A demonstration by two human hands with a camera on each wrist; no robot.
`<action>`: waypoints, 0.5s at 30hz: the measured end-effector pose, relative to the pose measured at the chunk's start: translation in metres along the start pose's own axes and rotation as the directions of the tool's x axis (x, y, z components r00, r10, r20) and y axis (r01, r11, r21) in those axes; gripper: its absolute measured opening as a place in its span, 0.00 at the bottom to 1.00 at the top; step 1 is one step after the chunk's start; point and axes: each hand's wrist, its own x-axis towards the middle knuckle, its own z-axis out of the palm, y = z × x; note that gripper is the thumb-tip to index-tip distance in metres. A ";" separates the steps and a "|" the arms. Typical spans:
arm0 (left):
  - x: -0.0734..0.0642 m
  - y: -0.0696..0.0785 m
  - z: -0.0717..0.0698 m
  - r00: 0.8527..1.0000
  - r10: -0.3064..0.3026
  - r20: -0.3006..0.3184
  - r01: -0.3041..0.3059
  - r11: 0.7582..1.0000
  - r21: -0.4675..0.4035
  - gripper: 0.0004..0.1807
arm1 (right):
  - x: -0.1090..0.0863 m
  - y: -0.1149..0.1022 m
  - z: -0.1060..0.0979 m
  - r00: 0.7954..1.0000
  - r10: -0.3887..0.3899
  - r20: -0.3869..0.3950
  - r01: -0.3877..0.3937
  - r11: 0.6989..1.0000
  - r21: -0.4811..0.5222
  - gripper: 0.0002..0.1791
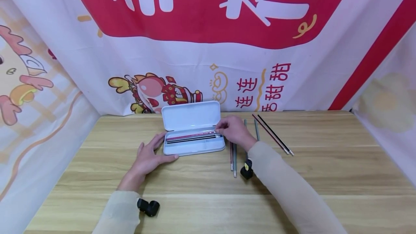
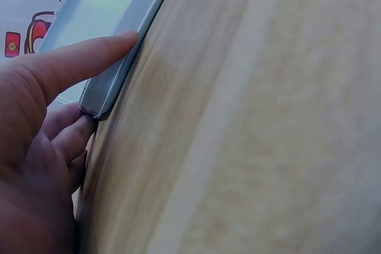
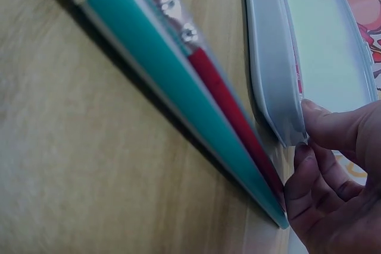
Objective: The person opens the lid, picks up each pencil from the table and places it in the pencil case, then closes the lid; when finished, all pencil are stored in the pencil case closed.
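A pale blue pencil case (image 1: 194,151) lies with its lid (image 1: 191,116) raised on the wooden table. Inside are a black striped pencil (image 1: 191,138) and a red pencil (image 1: 195,135), both lengthwise. My left hand (image 1: 147,159) holds the case at its left end, the thumb (image 2: 101,52) along the front side and the fingers (image 2: 74,135) bent at the corner. At the right end, my right hand (image 1: 234,130) pinches the end of the red pencil, thumb (image 3: 330,126) over the case's edge. Its fingers partly hide that pencil end.
Right of the case lie a red pencil (image 1: 231,156) and a green pencil (image 1: 235,161), side by side. More green pencils (image 1: 256,129) lie partly under the right arm. Farther right are a red pencil (image 1: 269,133) and a black pencil (image 1: 276,135). A printed cloth (image 1: 195,57) hangs behind the table.
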 end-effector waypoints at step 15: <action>0.001 0.001 0.000 1.000 0.002 0.000 -0.002 1.000 0.006 0.61 | 0.002 -0.002 0.001 1.000 0.024 0.006 -0.024 0.997 -0.069 0.05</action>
